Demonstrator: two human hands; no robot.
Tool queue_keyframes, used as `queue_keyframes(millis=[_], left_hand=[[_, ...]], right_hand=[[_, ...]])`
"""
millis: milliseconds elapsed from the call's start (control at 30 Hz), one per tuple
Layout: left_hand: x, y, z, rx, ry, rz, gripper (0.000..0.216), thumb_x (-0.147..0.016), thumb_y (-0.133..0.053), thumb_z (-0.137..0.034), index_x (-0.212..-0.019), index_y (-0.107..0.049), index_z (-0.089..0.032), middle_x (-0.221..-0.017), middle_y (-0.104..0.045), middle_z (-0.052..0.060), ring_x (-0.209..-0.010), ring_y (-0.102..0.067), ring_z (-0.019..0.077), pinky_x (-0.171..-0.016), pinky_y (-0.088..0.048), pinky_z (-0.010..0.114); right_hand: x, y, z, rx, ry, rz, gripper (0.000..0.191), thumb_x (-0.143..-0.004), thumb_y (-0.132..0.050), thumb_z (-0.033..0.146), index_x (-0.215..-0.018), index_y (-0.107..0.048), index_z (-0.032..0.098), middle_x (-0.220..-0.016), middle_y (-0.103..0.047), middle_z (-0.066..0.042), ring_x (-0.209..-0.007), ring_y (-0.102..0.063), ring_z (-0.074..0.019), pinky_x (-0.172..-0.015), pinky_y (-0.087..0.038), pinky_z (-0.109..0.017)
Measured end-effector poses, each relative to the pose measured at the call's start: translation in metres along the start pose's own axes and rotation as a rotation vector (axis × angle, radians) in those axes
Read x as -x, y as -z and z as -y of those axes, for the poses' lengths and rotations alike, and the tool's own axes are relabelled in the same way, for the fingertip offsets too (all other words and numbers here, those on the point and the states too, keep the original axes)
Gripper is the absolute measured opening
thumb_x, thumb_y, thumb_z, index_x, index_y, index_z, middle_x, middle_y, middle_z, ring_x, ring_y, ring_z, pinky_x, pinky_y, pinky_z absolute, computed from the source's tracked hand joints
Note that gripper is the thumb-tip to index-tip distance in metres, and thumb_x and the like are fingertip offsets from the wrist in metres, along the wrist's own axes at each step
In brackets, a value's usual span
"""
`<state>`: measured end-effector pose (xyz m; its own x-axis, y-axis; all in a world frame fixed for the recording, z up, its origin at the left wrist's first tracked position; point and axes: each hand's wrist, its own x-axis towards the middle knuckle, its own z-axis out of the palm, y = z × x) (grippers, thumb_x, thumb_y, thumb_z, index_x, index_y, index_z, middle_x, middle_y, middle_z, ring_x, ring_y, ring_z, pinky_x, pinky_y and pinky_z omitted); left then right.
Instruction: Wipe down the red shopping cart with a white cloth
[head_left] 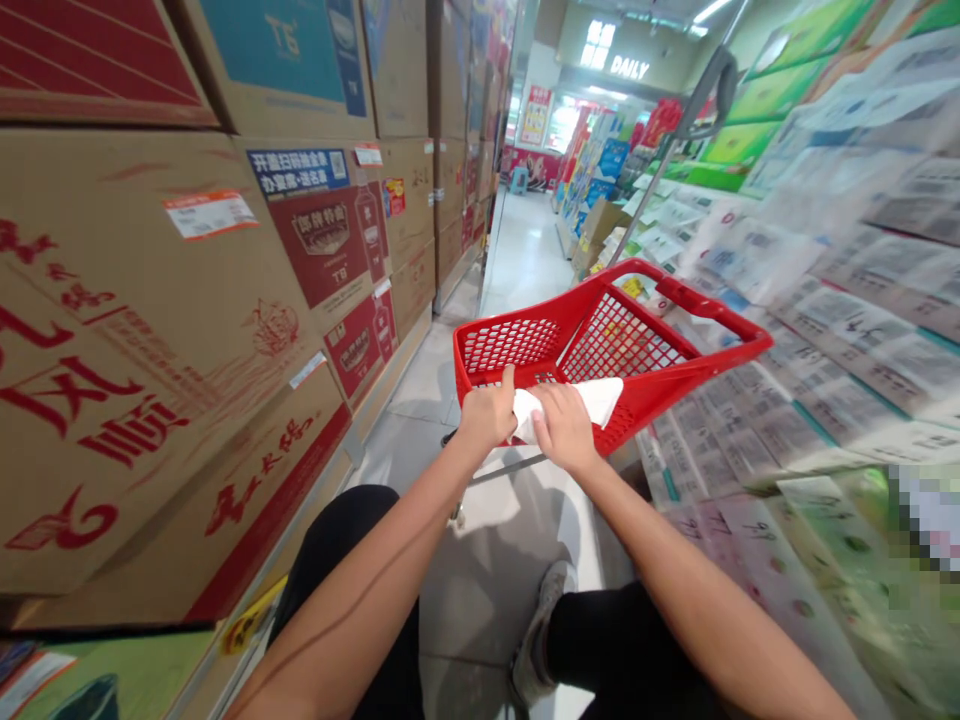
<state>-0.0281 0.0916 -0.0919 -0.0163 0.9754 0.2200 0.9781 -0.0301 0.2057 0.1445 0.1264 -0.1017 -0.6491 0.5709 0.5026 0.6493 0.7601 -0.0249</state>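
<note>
A red plastic shopping basket (660,400) with lattice sides stands tilted in front of me in the aisle. My left hand (486,412) is closed on its near rim at the left corner, one digit pointing up over the edge. Just right of it, my right hand (564,425) presses a white cloth (602,400) against the same rim, fingers bent over it. The cloth reaches from between the two hands to beyond the right one. Whether the left hand also grips its edge, I cannot tell.
Stacked cardboard cartons (135,330) line the left side. Packs of tissue paper (817,330) pile up on the right. A metal pole with a grey handle (709,95) slants behind the basket. The tiled floor (525,240) runs down the aisle toward a blue stool (519,180).
</note>
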Motion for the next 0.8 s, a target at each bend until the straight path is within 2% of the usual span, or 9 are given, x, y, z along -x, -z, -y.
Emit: queue_keyframes(millis=[67,167,233,333,467,533,633,733,800], left_hand=[[0.0,0.001,0.0,-0.025,0.002,0.003,0.077,-0.091,-0.048,-0.04,-0.155,-0.019,-0.009,-0.096,-0.072,0.014,-0.093,-0.07,0.0272,-0.079,-0.049,0.032],[0.002,0.003,-0.003,-0.085,0.005,-0.005,0.082,-0.092,-0.044,-0.057,-0.154,-0.023,-0.007,-0.096,-0.071,0.018,-0.094,-0.07,0.0294,-0.079,-0.048,0.033],[0.003,0.004,-0.007,-0.113,0.001,0.002,0.082,-0.093,-0.04,-0.06,-0.154,-0.023,-0.007,-0.095,-0.07,0.019,-0.092,-0.069,0.0302,-0.078,-0.047,0.034],[0.004,0.003,-0.014,-0.121,-0.014,0.008,0.084,-0.094,-0.037,-0.059,-0.155,-0.017,-0.005,-0.094,-0.07,0.019,-0.091,-0.069,0.0316,-0.076,-0.047,0.035],[0.004,0.003,-0.017,-0.103,-0.008,0.023,0.078,-0.094,-0.039,-0.04,-0.157,-0.007,-0.004,-0.095,-0.07,0.018,-0.09,-0.069,0.0295,-0.078,-0.046,0.034],[0.004,0.003,-0.015,-0.105,-0.011,0.028,0.076,-0.092,-0.038,-0.03,-0.157,-0.008,-0.006,-0.095,-0.071,0.017,-0.091,-0.069,0.0283,-0.08,-0.046,0.034],[0.004,0.004,-0.009,-0.118,-0.009,0.019,0.075,-0.093,-0.039,-0.037,-0.157,-0.013,-0.008,-0.095,-0.071,0.017,-0.091,-0.068,0.0288,-0.08,-0.046,0.034],[0.004,0.006,-0.006,-0.14,0.005,0.006,0.078,-0.094,-0.039,-0.049,-0.157,-0.017,-0.008,-0.095,-0.071,0.018,-0.09,-0.068,0.0294,-0.078,-0.047,0.034],[0.004,0.006,-0.007,-0.143,-0.007,0.002,0.078,-0.095,-0.037,-0.052,-0.157,-0.017,-0.008,-0.094,-0.071,0.018,-0.089,-0.068,0.0296,-0.077,-0.047,0.034]], right_hand=[[-0.003,0.016,-0.034,0.073,-0.046,0.081,0.046,-0.1,-0.028,0.04,-0.12,-0.062,0.015,-0.115,-0.065,-0.013,-0.107,-0.053,-0.0272,-0.097,-0.032,-0.04],[-0.005,0.052,-0.096,0.272,-0.32,0.147,0.049,-0.1,-0.028,0.04,-0.098,-0.069,0.013,-0.095,-0.069,-0.016,-0.091,-0.056,-0.0275,-0.088,-0.032,-0.039],[-0.005,0.07,-0.115,0.358,-0.461,0.164,0.047,-0.099,-0.03,0.037,-0.094,-0.069,0.011,-0.095,-0.069,-0.018,-0.091,-0.057,-0.0277,-0.087,-0.031,-0.038],[-0.005,0.066,-0.092,0.332,-0.454,0.179,0.04,-0.097,-0.034,0.031,-0.094,-0.068,0.012,-0.098,-0.069,-0.015,-0.094,-0.055,-0.0261,-0.088,-0.03,-0.037],[-0.004,0.028,-0.02,0.171,-0.238,0.146,0.041,-0.101,-0.033,0.04,-0.105,-0.066,0.016,-0.106,-0.068,-0.011,-0.102,-0.053,-0.025,-0.095,-0.03,-0.037],[-0.005,0.022,-0.004,0.113,-0.138,0.169,0.045,-0.102,-0.033,0.049,-0.114,-0.064,0.018,-0.11,-0.067,-0.011,-0.106,-0.054,-0.0245,-0.097,-0.03,-0.036],[-0.011,0.043,-0.027,0.128,-0.149,0.318,0.057,-0.101,-0.03,0.06,-0.109,-0.068,0.019,-0.104,-0.07,-0.011,-0.101,-0.06,-0.0237,-0.091,-0.034,-0.033],[-0.019,0.078,-0.08,0.27,-0.416,0.411,0.07,-0.102,-0.02,0.061,-0.097,-0.073,0.015,-0.098,-0.073,-0.015,-0.094,-0.065,-0.024,-0.081,-0.037,-0.031],[-0.021,0.093,-0.105,0.365,-0.538,0.406,0.067,-0.104,-0.021,0.054,-0.097,-0.073,0.012,-0.1,-0.073,-0.018,-0.094,-0.066,-0.0245,-0.08,-0.037,-0.032]])
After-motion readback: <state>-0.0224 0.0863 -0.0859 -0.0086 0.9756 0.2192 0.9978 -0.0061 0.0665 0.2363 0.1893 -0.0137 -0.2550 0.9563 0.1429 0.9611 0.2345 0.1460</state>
